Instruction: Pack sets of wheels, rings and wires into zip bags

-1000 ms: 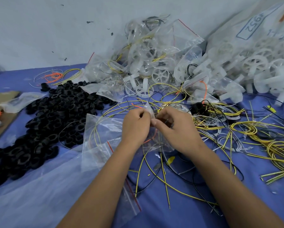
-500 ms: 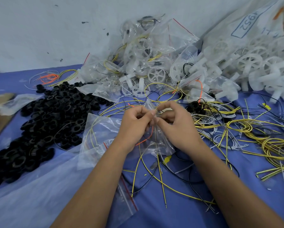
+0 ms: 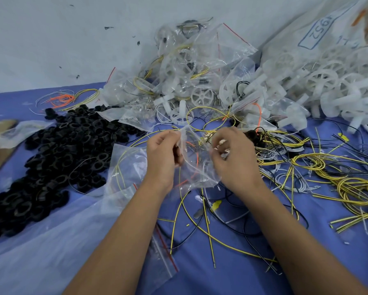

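At mid-bench, the left hand (image 3: 164, 154) and right hand (image 3: 232, 158) have drawn apart, fingers pinching a crumpled clear zip bag (image 3: 197, 167) holding orange wire.

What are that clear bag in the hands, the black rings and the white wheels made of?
Zip bag: thin clear plastic film, glossy, crinkled, see-through. Black rings: probably rubber or moulded plastic, matt and dull; hard to tell which. White wheels: moulded plastic, slightly translucent, with crisp spokes.
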The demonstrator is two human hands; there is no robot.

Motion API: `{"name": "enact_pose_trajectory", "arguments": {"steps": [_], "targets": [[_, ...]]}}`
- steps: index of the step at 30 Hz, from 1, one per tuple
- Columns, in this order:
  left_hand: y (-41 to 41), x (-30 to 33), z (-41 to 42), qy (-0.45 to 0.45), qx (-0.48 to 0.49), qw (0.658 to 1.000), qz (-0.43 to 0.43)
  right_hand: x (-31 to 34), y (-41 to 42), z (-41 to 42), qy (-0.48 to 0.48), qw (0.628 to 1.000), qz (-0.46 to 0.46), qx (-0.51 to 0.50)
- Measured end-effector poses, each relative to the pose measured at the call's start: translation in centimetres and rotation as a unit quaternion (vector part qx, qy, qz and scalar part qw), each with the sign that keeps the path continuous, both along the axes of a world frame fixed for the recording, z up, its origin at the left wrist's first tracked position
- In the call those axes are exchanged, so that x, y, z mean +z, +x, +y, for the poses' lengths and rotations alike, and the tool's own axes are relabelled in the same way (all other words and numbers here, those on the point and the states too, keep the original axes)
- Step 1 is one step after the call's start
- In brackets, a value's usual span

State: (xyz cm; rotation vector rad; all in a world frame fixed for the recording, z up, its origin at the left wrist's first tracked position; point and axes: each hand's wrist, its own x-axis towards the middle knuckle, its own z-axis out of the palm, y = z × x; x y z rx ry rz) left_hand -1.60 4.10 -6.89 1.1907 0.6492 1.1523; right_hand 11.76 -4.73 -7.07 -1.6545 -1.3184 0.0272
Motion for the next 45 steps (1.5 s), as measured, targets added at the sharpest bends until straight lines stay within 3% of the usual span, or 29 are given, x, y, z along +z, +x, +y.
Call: {"name": "enact_pose_trajectory", "arguments": {"steps": [4, 11, 18, 25, 30, 36, 41, 43, 45], "targets": [[0.4, 0.1, -0.5, 0.058, 0.006, 0.998, 0.024, -0.4, -0.7, 0.3, -0.062, 0.991, -0.078, 0.087], [0.6, 0.0, -0.6, 0.062, 0.032, 0.997, 0.038, -0.6, -0.9, 0.1, -0.175, 0.966, -0.163, 0.096], [0.6, -0.3, -0.9, 0.235, 0.059, 0.939, 0.244, -0.5, -1.2, -0.1, -0.213, 0.951, -0.224, 0.025], [0.7, -0.2, -0.9, 0.211, 0.016, 0.935, 0.285, -0.6, -0.7, -0.2, -0.234, 0.946, -0.224, -0.01], [1.0, -0.2, -0.2, 0.202, 0.003, 0.88, 0.43, -0.3, -0.7, -0.1, -0.235, 0.943, -0.235, -0.001], [0.6, 0.4, 0.2, 0.223, 0.083, 0.918, 0.318, -0.3, -0.5, -0.1, -0.238, 0.94, -0.242, 0.001], [-0.4, 0.4, 0.9, 0.24, 0.157, 0.914, 0.286, -0.2, 0.2, -0.3, -0.228, 0.942, -0.247, 0.001], [-0.8, 0.5, 1.2, 0.232, 0.173, 0.915, 0.282, -0.1, 0.5, -0.4, -0.201, 0.953, -0.225, -0.007], [-1.2, 0.6, 1.6, 0.21, 0.179, 0.92, 0.278, 0.2, 0.9, -0.3, -0.116, 0.982, -0.149, -0.01]]}}
